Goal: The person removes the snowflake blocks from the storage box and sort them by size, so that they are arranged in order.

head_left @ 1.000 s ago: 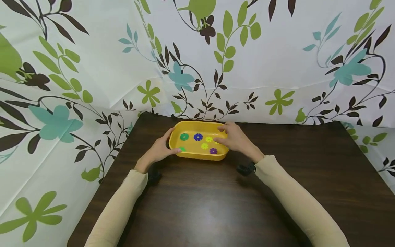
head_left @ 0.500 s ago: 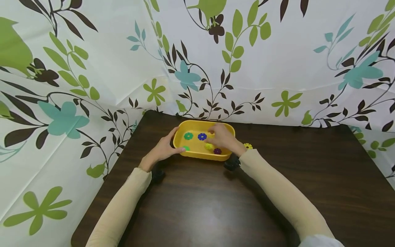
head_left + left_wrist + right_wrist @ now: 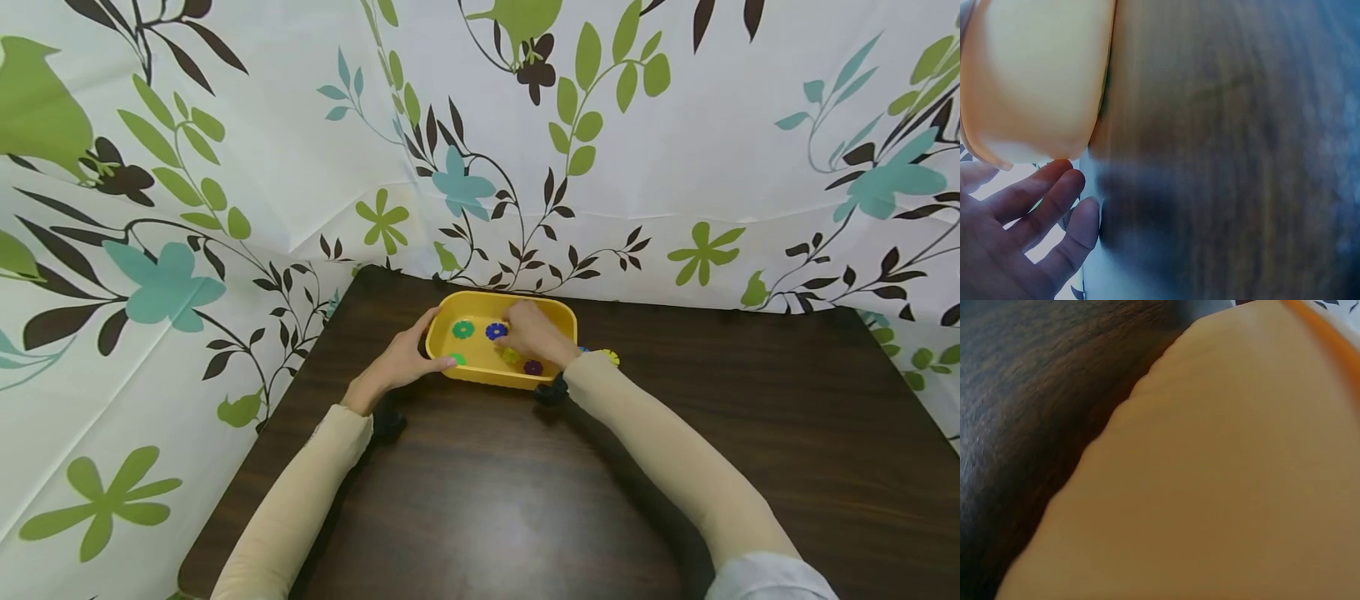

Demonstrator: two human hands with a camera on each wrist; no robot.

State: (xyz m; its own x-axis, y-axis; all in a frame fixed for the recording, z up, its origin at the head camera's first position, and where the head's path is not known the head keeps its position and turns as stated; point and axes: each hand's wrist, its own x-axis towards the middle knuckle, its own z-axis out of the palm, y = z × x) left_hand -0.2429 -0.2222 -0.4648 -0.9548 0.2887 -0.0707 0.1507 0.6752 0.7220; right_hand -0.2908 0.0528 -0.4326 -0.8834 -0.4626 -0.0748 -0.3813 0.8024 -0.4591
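A yellow plastic tray [image 3: 491,377] stands near the table's back edge, holding several flower-shaped discs. My left hand [image 3: 401,360] grips its left end, thumb over the front rim; in the left wrist view its fingers [image 3: 1060,200] meet the tray's end from outside. Down inside the tray is my right hand [image 3: 536,332], fingertips right at a blue disc [image 3: 495,332]; I cannot tell whether they pinch it. A green disc [image 3: 462,329] and a light green disc [image 3: 458,360] lie to the left, a yellow disc [image 3: 511,355] and a purple disc [image 3: 533,367] under the right hand.
On the dark wood table [image 3: 480,483], right of the tray, a yellow disc [image 3: 612,357] and a bit of a blue disc [image 3: 584,349] show past the right sleeve. A patterned white curtain [image 3: 615,192] hangs behind the table.
My right hand has moved left and deeper into the tray, from the right rim to the blue disc. Discs beside the tray have come into sight. The left hand keeps its hold.
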